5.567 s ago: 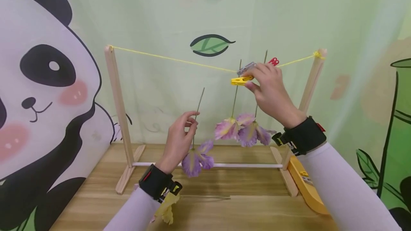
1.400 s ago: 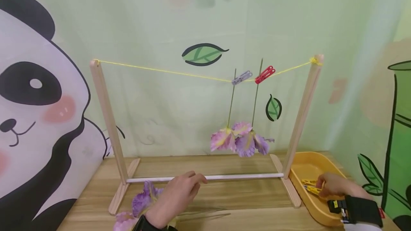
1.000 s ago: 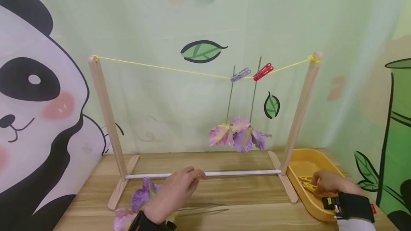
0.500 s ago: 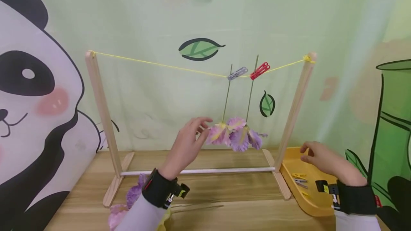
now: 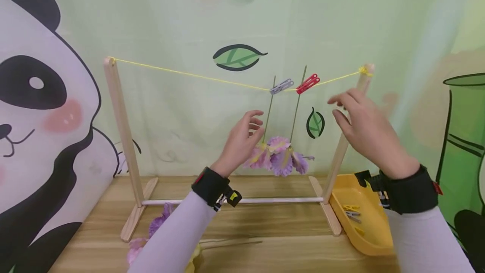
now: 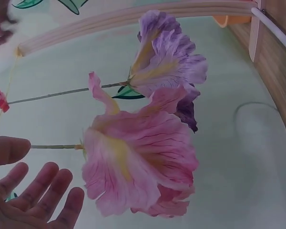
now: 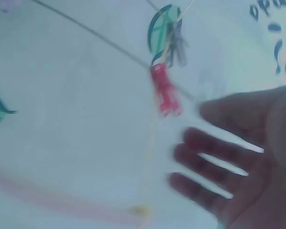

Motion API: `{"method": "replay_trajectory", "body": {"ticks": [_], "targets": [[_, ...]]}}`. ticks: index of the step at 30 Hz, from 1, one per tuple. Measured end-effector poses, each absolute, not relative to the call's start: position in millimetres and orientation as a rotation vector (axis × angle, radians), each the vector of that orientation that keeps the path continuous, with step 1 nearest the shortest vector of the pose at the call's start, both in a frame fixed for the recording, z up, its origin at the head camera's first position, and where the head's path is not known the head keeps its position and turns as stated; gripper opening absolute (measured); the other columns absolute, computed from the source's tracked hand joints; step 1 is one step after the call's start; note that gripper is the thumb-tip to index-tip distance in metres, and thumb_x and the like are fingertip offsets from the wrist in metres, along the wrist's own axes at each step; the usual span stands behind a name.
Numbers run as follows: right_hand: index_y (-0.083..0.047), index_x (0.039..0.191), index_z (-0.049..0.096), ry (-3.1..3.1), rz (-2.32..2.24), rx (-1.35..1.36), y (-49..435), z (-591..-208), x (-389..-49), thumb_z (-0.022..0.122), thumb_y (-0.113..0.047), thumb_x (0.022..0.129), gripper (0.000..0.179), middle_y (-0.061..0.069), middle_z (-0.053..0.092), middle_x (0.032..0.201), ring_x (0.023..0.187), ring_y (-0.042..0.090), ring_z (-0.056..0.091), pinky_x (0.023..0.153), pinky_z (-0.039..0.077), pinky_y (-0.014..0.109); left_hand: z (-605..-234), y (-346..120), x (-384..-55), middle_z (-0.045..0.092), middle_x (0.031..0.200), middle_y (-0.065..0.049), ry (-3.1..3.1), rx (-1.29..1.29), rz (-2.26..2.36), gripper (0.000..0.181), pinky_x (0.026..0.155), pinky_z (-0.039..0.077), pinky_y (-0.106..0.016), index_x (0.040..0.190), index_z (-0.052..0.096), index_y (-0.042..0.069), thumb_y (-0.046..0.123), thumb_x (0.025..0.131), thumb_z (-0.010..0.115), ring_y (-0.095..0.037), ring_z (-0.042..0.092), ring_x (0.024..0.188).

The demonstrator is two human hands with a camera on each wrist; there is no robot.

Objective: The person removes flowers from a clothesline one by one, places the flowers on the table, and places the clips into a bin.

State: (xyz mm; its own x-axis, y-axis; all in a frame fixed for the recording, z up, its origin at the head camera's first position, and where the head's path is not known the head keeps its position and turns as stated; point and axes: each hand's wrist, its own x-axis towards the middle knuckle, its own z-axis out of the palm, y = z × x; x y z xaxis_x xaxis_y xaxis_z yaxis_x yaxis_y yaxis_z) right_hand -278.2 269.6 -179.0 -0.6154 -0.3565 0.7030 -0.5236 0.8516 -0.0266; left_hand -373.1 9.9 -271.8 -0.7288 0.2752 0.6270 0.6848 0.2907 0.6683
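Observation:
Two artificial irises hang head down from a yellow string (image 5: 189,73). A grey clothespin (image 5: 281,86) clips the pink one (image 6: 138,167) by its stem, and a red clothespin (image 5: 308,84) clips the purple one (image 5: 282,163). My left hand (image 5: 242,140) is close to the pink iris's stem, fingers loosely bent and apart, holding nothing. Raised near the right post, my right hand (image 5: 369,132) has its fingers spread toward the red clothespin, blurred in the right wrist view, with nothing in its grasp.
The string runs between wooden posts (image 5: 123,134) joined low down by a white rod (image 5: 280,200). More irises (image 5: 158,222) lie on the table, partly behind my left sleeve. Several clothespins (image 5: 351,208) lie in the orange tray (image 5: 363,245) at right.
The purple iris my left hand held earlier lies on the table; the yellow clothespin has left my right hand. That hand reached into the tray, then rose without a clothespin; my left hand also rose.

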Motion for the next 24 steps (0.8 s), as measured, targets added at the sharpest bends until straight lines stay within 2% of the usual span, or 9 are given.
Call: {"method": "replay_trajectory", "body": {"ticks": [6, 11, 16, 21, 24], "targets": [[0.000, 0.119, 0.057, -2.176, 0.170, 0.846, 229.9, -135.3, -299.9, 0.060, -0.007, 0.093, 0.027, 0.017, 0.058, 0.115, 0.112, 0.036, 0.046, 0.099, 0.035, 0.052, -267.5, 17.0, -378.9, 0.062, 0.113, -0.011, -2.161, -0.855, -1.502, 0.041, 0.092, 0.050, -0.037, 0.136, 0.045, 0.011, 0.011, 0.097, 0.055, -0.022, 0.059, 0.105], [0.002, 0.123, 0.055, -2.275, -0.013, 0.883, 213.1, -121.2, -322.6, 0.061, -0.014, 0.095, 0.033, 0.021, 0.057, 0.122, 0.130, 0.039, 0.036, 0.112, 0.020, 0.053, -269.1, 20.2, -381.8, 0.063, 0.110, -0.011, -2.176, -0.875, -1.513, 0.042, 0.089, 0.052, -0.036, 0.136, 0.045, 0.012, 0.010, 0.096, 0.057, -0.023, 0.061, 0.101], [0.002, 0.127, 0.055, -2.350, -0.169, 0.848, 207.5, -112.2, -333.3, 0.059, -0.018, 0.096, 0.036, 0.022, 0.056, 0.127, 0.140, 0.037, 0.024, 0.117, 0.002, 0.050, -269.6, 24.0, -382.4, 0.065, 0.106, -0.010, -2.195, -0.886, -1.497, 0.040, 0.082, 0.054, -0.036, 0.134, 0.047, 0.015, 0.010, 0.096, 0.057, -0.024, 0.063, 0.097], [0.000, 0.125, 0.058, -2.453, -0.231, 0.837, 202.5, -104.1, -336.1, 0.058, -0.016, 0.096, 0.033, 0.020, 0.059, 0.127, 0.140, 0.037, 0.024, 0.117, -0.001, 0.052, -268.6, 26.1, -380.8, 0.066, 0.101, -0.009, -2.196, -0.882, -1.465, 0.036, 0.075, 0.054, -0.034, 0.131, 0.050, 0.017, 0.009, 0.096, 0.057, -0.023, 0.063, 0.093], [-0.001, 0.120, 0.062, -2.541, -0.252, 0.816, 199.5, -100.6, -336.6, 0.059, -0.012, 0.096, 0.028, 0.019, 0.061, 0.120, 0.136, 0.039, 0.030, 0.116, -0.001, 0.055, -268.9, 26.5, -380.3, 0.066, 0.100, -0.011, -2.189, -0.890, -1.456, 0.034, 0.071, 0.053, -0.033, 0.130, 0.052, 0.016, 0.008, 0.097, 0.057, -0.022, 0.063, 0.090]]}}
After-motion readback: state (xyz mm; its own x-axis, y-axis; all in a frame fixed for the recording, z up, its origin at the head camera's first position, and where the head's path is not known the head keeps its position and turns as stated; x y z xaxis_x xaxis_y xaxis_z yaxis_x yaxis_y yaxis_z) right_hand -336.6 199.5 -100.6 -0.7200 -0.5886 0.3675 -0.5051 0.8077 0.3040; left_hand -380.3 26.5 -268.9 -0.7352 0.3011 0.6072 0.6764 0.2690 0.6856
